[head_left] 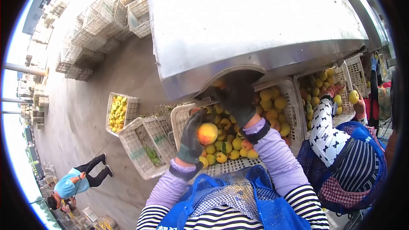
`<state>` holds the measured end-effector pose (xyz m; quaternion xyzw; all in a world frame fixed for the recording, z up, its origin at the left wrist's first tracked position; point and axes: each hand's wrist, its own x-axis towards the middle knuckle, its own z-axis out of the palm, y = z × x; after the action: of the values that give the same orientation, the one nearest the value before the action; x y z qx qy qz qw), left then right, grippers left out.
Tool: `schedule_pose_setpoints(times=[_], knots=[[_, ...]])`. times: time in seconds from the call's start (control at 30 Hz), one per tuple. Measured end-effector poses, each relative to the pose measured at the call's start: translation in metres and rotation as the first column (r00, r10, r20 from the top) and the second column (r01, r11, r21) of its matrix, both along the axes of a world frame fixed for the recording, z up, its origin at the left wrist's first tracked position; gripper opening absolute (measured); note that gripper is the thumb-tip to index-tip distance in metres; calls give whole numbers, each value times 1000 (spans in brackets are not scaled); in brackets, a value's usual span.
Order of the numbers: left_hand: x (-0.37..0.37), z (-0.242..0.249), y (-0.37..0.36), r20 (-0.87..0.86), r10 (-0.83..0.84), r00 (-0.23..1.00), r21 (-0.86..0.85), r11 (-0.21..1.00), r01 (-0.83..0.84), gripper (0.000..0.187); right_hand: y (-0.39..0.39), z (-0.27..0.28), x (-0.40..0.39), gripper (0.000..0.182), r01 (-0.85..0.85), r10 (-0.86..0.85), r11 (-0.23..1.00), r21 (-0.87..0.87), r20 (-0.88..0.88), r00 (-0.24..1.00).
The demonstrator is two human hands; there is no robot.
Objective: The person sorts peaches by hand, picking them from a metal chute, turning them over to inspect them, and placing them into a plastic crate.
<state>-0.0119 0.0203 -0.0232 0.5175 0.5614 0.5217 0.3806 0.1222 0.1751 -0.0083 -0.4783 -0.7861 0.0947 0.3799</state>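
My left hand point(191, 138), in a dark grey-green glove, is closed round a yellow peach point(207, 133) with a red blush. It is over the left side of a white plastic crate point(294, 115) full of yellow peaches point(230, 145). My right hand point(238, 102), in a dark glove, reaches up to the rounded cut-out in the edge of a metal surface point(264, 21). Its fingers are lost in shadow there. A small orange patch shows by them, too dim to tell whether it is held.
On the right, a co-worker point(341, 153) holds a peach point(353, 97) over another crate. To the left stand a white crate with leaves in it point(147, 145) and a crate of yellow fruit point(121, 113). Stacked crates point(93, 30) line the floor; another person point(76, 181) walks beyond.
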Motion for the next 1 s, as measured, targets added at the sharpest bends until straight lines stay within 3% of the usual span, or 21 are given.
schedule_pose_setpoints(times=[0.1,0.13,0.17,0.2,0.27,0.33,0.37,0.4,0.43,0.5,0.63,0.7,0.73,0.8,0.83,0.87,0.9,0.93,1.0], knots=[[5,25,16,103,2,995,-90,996,7,40,5,1,3,43,-76,81,994,-78,59,995],[3,19,21,657,133,742,-231,973,30,43,1,13,9,50,-138,124,964,-227,-75,989],[3,16,21,932,297,208,-327,936,130,45,-4,22,15,57,-214,143,908,-361,-212,967],[4,18,18,891,334,306,-380,919,102,47,-14,25,24,57,-213,142,907,-363,-213,967],[10,26,18,889,283,360,-345,931,121,45,-47,27,42,75,-341,324,908,-244,-105,940],[21,21,17,882,229,412,-314,937,152,43,-73,29,48,80,-321,311,893,-314,-82,947],[27,12,14,750,151,644,-271,958,91,46,-83,30,48,86,-299,300,875,-380,-58,952],[32,9,13,553,80,829,-206,978,43,50,-89,27,44,83,-263,254,907,-330,-69,965],[35,7,14,552,78,830,-209,977,48,50,-89,24,44,83,-259,250,907,-333,-71,966],[40,7,16,707,237,667,-336,942,22,52,-90,21,42,88,-298,252,911,-285,-187,949],[37,10,24,798,132,589,-312,926,215,53,-90,30,42,72,-253,220,951,-179,-187,957],[39,-1,26,488,94,868,-309,948,71,53,-94,32,44,70,-209,177,968,-139,-215,961],[38,0,26,488,94,868,-309,948,71,53,-92,35,45,70,-209,177,968,-139,-215,960],[36,7,23,10,-50,999,-7,999,50,50,-88,40,46,70,-144,141,952,-270,-31,989],[36,11,23,10,-49,999,-13,999,49,50,-81,35,44,70,-145,142,950,-276,-32,989],[35,14,24,473,51,879,-211,976,57,52,-69,23,38,69,-136,134,966,-218,-22,991],[34,15,25,796,231,559,-374,915,154,54,-54,12,33,68,-127,127,979,-160,-13,992],[33,7,24,795,237,559,-379,913,153,54,-31,2,28,68,-128,127,978,-165,-14,992],[29,-18,20,666,500,553,-608,794,15,57,14,-16,16,55,-335,326,940,-58,-130,936]])
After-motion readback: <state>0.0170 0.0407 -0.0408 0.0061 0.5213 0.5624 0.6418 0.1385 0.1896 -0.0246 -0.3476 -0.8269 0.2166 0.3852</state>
